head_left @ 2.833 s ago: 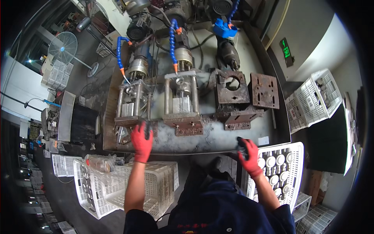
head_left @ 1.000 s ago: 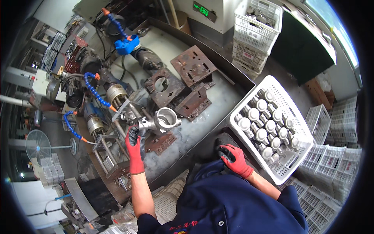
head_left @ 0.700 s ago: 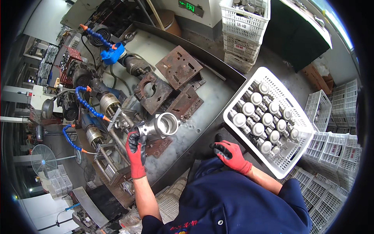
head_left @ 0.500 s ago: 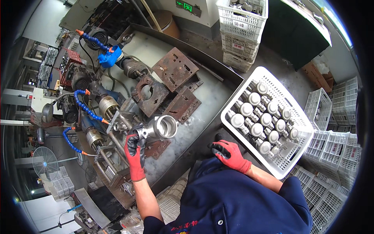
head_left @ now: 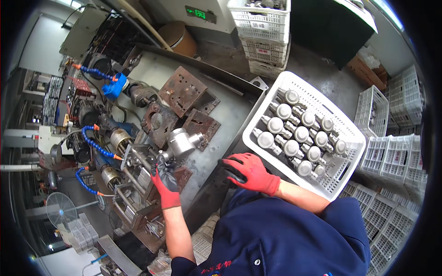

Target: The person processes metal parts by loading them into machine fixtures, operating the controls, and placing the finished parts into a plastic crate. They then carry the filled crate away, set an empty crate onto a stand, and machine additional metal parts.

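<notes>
My left hand point(head_left: 165, 181), in a red glove with black palm and fingers, is closed on one end of a silver metal valve body point(head_left: 183, 142). The valve body is held up over the rusty machine bed, its round chamber turned away from view and a short threaded port pointing right. To the right, my right hand point(head_left: 251, 174) wears a matching glove and holds nothing; its fingers are loosely bent and apart from the thumb. It hovers by the near left edge of a white plastic crate point(head_left: 348, 120), in which several similar valve bodies point(head_left: 301, 134) lie in rows.
Left of my hands stands a machine with chucks point(head_left: 110, 175), steel bars and blue coolant hoses point(head_left: 94, 143). Rusty plates point(head_left: 183, 91) lie in the metal trough point(head_left: 230, 120). Stacked white crates point(head_left: 258, 30) stand at the back, others at right point(head_left: 397, 158). A fan point(head_left: 61, 211) is far left.
The valve body has been turned so its open round mouth no longer faces me, and has shifted slightly left. My right hand has moved left, toward the left hand.
</notes>
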### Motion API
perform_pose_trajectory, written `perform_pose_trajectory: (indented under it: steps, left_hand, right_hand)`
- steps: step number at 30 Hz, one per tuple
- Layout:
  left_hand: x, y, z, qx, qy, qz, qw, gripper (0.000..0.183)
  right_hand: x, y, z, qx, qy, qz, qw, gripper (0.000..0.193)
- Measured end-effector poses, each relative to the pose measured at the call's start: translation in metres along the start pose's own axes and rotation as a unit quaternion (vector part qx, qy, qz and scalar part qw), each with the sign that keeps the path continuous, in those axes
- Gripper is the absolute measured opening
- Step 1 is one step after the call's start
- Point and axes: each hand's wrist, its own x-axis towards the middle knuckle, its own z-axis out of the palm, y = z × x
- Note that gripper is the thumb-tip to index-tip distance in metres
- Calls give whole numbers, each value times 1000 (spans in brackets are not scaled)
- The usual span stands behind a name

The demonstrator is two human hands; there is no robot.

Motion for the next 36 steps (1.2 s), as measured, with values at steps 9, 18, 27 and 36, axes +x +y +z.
perform_pose_trajectory:
  steps: [9,18,27,36]
  left_hand:
    - [-40,-63,56,-235,-65,-187,952,29]
    - [-111,-57,165,-39,-265,-129,955,26]
    - [-189,-127,239,24,-424,-322,846,14]
    - [-173,-95,222,159,-590,-35,790,27]
  right_hand:
    - [17,1,36,420,144,344,827,82]
    - [-63,48,-44,-306,193,54,931,47]
    - [-197,45,-116,-450,138,186,863,47]
    - [-283,81,-182,-404,9,473,783,86]
